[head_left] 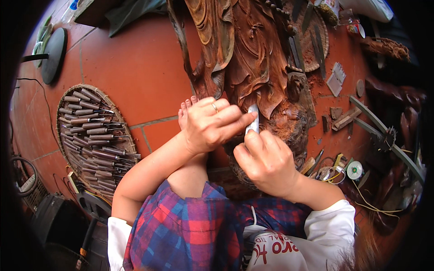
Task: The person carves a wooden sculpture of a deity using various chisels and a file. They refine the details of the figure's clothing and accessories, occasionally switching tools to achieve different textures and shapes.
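A dark reddish-brown carved wooden statue (257, 54), with draped folds, stands in front of me on a rough, knotty base (287, 126). Between my hands, against its lower folds, is a narrow pale grey strip-like tool (253, 119); its exact kind is unclear. My right hand (269, 160) is closed around the lower end of the strip. With a ring on one finger, my left hand (212, 124) is curled closed, and its fingertips press on the strip from the left. The strip's working end is partly hidden against the wood.
A round woven tray (131, 140) of several wooden-handled carving tools (101, 131) lies on the left. Another woven tray (312, 63) with long flat tools is at the upper right. Wood pieces (347, 118), a thread spool (355, 170) and metal bars (370, 116) lie to the right.
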`<state>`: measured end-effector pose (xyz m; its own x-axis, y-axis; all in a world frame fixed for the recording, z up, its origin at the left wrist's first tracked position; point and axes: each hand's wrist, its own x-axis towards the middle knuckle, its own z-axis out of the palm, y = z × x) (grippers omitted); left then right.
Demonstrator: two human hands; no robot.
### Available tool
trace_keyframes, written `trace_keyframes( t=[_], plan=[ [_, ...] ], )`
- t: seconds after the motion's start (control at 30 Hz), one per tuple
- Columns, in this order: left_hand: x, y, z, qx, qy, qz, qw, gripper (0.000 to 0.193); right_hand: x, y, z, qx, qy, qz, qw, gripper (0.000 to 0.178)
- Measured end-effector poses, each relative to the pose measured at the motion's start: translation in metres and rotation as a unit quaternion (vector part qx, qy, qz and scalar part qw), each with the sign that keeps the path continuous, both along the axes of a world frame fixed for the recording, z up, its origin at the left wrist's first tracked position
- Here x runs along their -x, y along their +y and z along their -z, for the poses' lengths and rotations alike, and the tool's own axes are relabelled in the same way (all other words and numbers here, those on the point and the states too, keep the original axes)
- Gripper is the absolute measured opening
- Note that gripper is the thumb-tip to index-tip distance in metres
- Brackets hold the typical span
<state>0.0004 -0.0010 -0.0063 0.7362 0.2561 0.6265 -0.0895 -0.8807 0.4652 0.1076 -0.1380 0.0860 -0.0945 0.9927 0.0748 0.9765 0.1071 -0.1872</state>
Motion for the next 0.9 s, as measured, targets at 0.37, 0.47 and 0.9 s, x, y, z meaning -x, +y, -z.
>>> trace_keyframes(
  t=[0.37, 0.47, 0.9],
  plan=[
    [-0.001, 0.002, -0.001, 0.015, -0.016, 0.016, 1.000, 0.034, 0.005, 0.001, -0.003, -0.001, 0.043, 0.031, 0.999, 0.012],
    [-0.002, 0.009, -0.011, 0.022, -0.005, 0.014, 1.000, 0.032, -0.002, 0.013, -0.011, -0.055, 0.063, 0.042, 0.996, 0.018],
    [0.003, 0.008, -0.012, 0.096, 0.000, 0.022, 0.995, 0.038, 0.021, 0.012, 0.019, -0.046, 0.393, 0.001, 0.918, 0.034]
  ],
)
